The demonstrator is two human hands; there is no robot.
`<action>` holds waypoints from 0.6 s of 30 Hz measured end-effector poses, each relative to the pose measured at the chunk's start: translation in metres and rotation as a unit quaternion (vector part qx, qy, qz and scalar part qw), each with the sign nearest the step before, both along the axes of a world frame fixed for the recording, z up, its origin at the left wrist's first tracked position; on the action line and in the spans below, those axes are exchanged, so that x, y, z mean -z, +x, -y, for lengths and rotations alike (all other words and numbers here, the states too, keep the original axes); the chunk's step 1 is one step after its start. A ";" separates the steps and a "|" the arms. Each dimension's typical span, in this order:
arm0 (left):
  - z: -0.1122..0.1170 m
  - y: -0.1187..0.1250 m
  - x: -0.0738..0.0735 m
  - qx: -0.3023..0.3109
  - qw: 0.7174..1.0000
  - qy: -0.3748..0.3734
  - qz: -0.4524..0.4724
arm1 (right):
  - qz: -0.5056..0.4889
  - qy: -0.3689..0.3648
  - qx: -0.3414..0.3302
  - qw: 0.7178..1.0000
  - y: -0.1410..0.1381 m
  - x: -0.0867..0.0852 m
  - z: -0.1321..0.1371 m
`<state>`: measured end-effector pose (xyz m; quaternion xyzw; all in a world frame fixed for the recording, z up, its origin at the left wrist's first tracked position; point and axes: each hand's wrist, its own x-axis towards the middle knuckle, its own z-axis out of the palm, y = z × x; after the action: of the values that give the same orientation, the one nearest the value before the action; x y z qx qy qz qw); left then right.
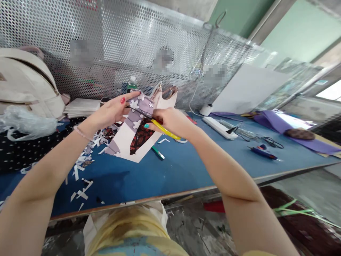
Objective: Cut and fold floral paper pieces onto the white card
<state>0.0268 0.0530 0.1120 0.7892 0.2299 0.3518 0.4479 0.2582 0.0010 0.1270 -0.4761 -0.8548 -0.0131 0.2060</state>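
Observation:
My left hand [113, 112] is closed on the upper edge of a fabric piece [134, 133] held above the blue table [186, 167]. The piece is cream with a purple flowered strip and a dark red patterned patch. My right hand [170, 121] grips a yellow-handled tool [166, 131] whose tip meets the purple strip near my left fingers. The tool's tip is hidden by the cloth and my fingers.
White paper scraps [85, 167] litter the table's left part. A green pen [158, 153] lies under the fabric. A white power strip [218, 127], black scissors [271, 142] and a blue tool [262, 153] lie to the right. A white bag [26, 81] stands far left before a perforated metal screen [133, 42].

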 end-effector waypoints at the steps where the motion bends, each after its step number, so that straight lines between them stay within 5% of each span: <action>1: 0.002 0.001 0.001 0.017 1.000 0.022 -0.011 | 0.003 0.002 -0.002 1.000 0.001 -0.003 0.001; 4: 0.003 0.006 0.008 0.051 0.995 0.060 -0.059 | -0.014 -0.008 -0.012 1.000 0.007 0.002 0.002; 8: -0.001 0.009 0.012 0.059 0.991 0.070 -0.101 | -0.111 -0.022 -0.028 0.993 0.013 0.033 0.002; 15: 0.008 -0.001 -0.006 -0.015 0.952 0.181 -0.247 | -0.194 -0.039 -0.029 0.980 -0.007 0.081 0.009; 18: 0.011 0.008 -0.001 -0.017 0.938 0.197 -0.284 | -0.221 -0.062 -0.020 0.973 -0.010 0.098 0.008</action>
<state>0.0348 0.0422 0.1129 0.9246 0.2871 0.1590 0.1934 0.2486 -0.0072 0.0289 -0.4618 -0.7969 0.1494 0.3597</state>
